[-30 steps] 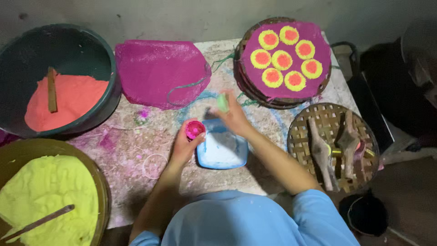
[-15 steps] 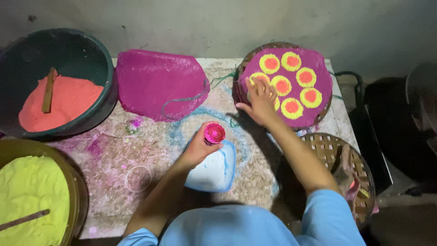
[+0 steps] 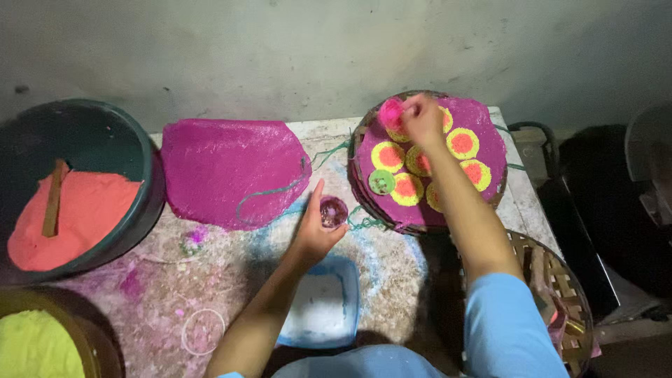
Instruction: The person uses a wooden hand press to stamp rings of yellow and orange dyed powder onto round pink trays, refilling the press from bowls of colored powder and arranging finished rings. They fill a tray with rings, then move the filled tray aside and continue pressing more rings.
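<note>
Right hand (image 3: 422,117) shifted onto round tray (image 3: 490,199), gripping fluffy pink tuft (image 3: 390,112).

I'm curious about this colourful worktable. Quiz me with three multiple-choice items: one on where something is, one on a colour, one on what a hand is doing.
1. Where does the round tray of yellow-rimmed discs lie?
A. at the table's far right
B. inside the green tub
C. on the floor

2. What colour is the powder in the large dark tub?
A. blue
B. orange-red
C. white

3. What is the left hand doing?
A. resting flat on the table
B. gripping a wooden stick
C. holding a small round cup

Answers:
1. A: the tray sits by the wall at the right end, lined with a pink sheet.
2. B: the tub at far left holds orange-red powder with a wooden stick in it.
3. C: its fingers hold a small cup above the table, while the right hand reaches over the tray.
</note>
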A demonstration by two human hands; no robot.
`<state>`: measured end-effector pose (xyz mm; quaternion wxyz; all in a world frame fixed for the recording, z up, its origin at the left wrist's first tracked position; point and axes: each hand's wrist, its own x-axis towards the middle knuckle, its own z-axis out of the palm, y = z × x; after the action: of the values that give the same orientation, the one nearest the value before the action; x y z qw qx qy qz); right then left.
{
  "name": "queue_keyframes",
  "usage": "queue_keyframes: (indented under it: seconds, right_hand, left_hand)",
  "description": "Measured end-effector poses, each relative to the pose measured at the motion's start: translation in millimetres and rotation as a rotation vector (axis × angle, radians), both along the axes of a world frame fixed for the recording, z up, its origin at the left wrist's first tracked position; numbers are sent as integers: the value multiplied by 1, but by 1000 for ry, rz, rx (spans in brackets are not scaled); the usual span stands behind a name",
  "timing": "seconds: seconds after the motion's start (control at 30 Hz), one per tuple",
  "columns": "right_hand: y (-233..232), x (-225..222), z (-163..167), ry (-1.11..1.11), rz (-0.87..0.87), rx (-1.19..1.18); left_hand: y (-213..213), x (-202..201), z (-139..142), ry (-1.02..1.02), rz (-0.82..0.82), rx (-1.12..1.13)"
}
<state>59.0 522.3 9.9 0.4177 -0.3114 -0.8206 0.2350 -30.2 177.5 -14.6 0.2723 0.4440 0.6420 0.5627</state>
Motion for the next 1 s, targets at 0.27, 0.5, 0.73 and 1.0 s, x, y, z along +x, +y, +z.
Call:
queue_keyframes:
  seconds: [0.27, 0.5, 0.73, 1.0]
  right_hand:
    - [70, -15, -19, 8, -435, -94]
    - [-96, 31, -1, -102, 775, -318]
    - [-125, 107, -4, -265, 476, -584]
    - [58, 214, -34, -175, -601, 283]
  left_hand:
    - [-3, -2, 4, 69, 27, -8]
    - [11, 13, 20, -74, 5, -196]
    - [35, 71, 23, -138, -244, -24]
    - [3, 72, 16, -119, -192, 45]
